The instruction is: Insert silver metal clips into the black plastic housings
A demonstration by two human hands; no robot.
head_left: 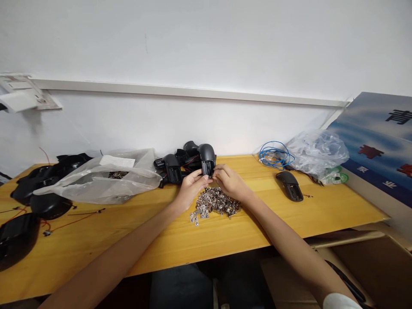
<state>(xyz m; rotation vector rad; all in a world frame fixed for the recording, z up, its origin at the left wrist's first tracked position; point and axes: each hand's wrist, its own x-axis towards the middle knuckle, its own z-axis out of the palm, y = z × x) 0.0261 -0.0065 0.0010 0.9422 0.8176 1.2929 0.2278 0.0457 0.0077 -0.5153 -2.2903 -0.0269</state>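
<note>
Both my hands meet over the table's middle. My left hand (192, 189) grips the lower end of a dark grey plastic housing (207, 155), which stands upright. My right hand (229, 182) presses its fingertips against the same lower end, where a small metal piece shows between my fingers. Just below my hands lies a loose pile of small silver metal clips (216, 201), with a few stray clips at its near left edge. My fingers hide part of the housing's base.
Black plastic housings (41, 189) and red-wired parts lie at the left, beside a clear plastic bag (106, 180). Further housings (180, 165) sit behind my hands. To the right are blue wire (275, 155), a crumpled bag (317, 152) and a lone housing (289, 185).
</note>
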